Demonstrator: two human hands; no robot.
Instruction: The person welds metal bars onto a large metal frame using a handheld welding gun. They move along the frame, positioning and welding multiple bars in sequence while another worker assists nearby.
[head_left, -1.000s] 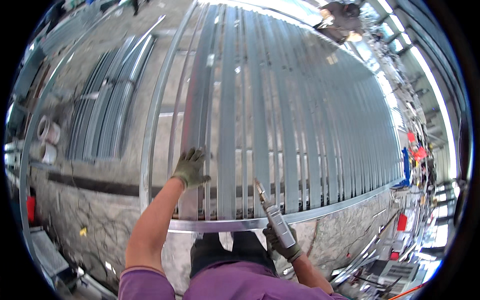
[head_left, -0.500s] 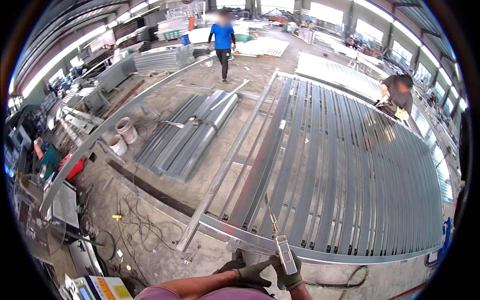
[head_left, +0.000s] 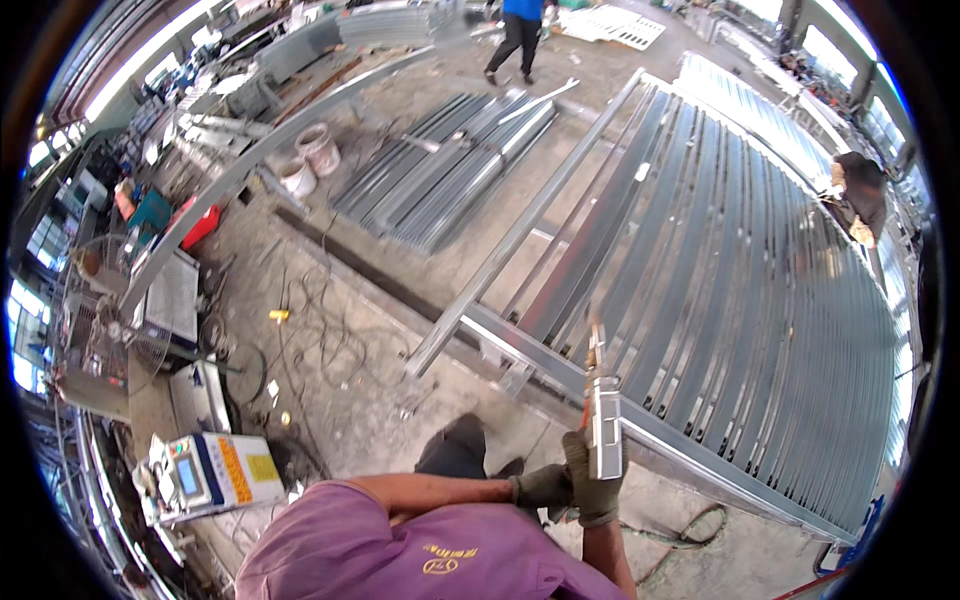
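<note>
A silver, box-bodied welding gun (head_left: 606, 425) with a thin copper-coloured nozzle points up and away from me. My right hand (head_left: 592, 482), in a dark work glove, is closed around its lower end. Beside it, my gloved left hand (head_left: 543, 487) reaches across my body and meets the right hand near the wrist. Its fingertips are hidden there, so I cannot tell what they grip. Past the nozzle lies a large frame of parallel metal slats (head_left: 700, 270), with its near rail (head_left: 690, 455) running just beyond my hands.
Left of the frame is a stack of metal profiles (head_left: 440, 165), near two buckets (head_left: 318, 150). Cables (head_left: 335, 325) tangle on the floor. A boxy machine with a screen (head_left: 225, 475) stands lower left. One person (head_left: 860, 195) bends over the frame's far right; another (head_left: 518, 40) stands beyond.
My view has tilted down and swung left, showing more of my torso. The gun now points more steeply upward in the picture. My left hand has come closer against the right.
</note>
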